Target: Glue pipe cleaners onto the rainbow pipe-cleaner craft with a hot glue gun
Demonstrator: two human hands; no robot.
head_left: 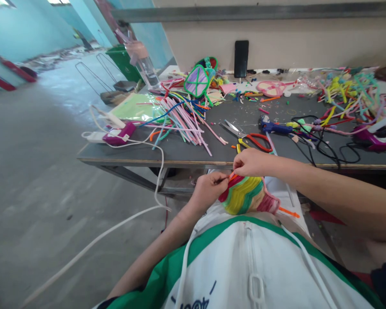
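Observation:
On my lap lies a striped pipe-cleaner craft (242,195) in red, yellow, green, tan and pink bands. Its upper left edge carries an orange pipe cleaner (232,176). My left hand (209,189) pinches this orange strand at the craft's corner, thumb and fingertips together. Right beside it, my right hand (252,162) closes its fingertips on the same strand, just above the red band. Another orange pipe cleaner end (289,212) sticks out past the pink end of the craft. What lies inside the curled fingers is hidden.
Scissors (257,140) with red-orange handles and a blue glue gun (275,126) lie near the table edge (186,162). Pink pipe cleaners (186,122), a water bottle (144,64) and a phone (241,59) are farther back. A white cable (116,225) hangs off the left.

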